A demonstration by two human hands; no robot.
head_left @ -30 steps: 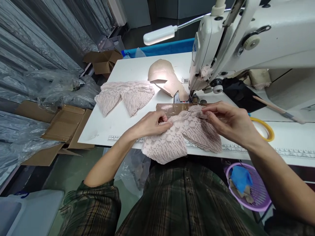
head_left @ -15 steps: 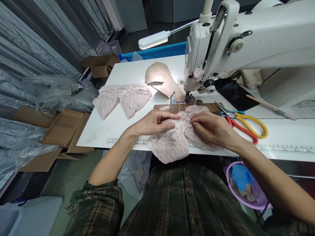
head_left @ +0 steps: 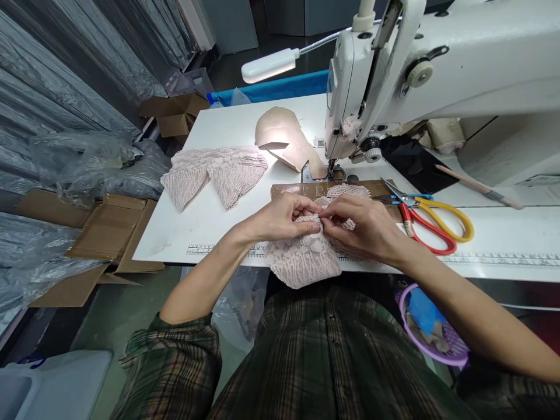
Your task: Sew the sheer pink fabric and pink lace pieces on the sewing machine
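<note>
A pale pink piece of lace fabric (head_left: 304, 262) lies over the table's front edge, its lower part hanging down. My left hand (head_left: 292, 217) pinches the lace between thumb and fingers. Close against it, my right hand (head_left: 356, 224) is closed on the same lace, fingertips meeting the left ones. What exactly sits between the fingertips is too small to make out. Behind the hands is a brown taped strip (head_left: 293, 190) in front of the sewing machine's needle area (head_left: 333, 170). Scissors with red and yellow handles (head_left: 431, 219) rest to the right of my right hand.
A stack of pink lace pieces (head_left: 236, 175) lies on the left of the white table (head_left: 161, 236). Beige pattern pieces (head_left: 280, 131) are near the machine. A wooden-handled tool (head_left: 464, 179) lies at right. Below are a purple basket (head_left: 457, 350) and cardboard boxes (head_left: 109, 227).
My hands have come together over the lace, the right one moving left until the fingertips meet. The lace between them is now gathered up; the view has shifted slightly.
</note>
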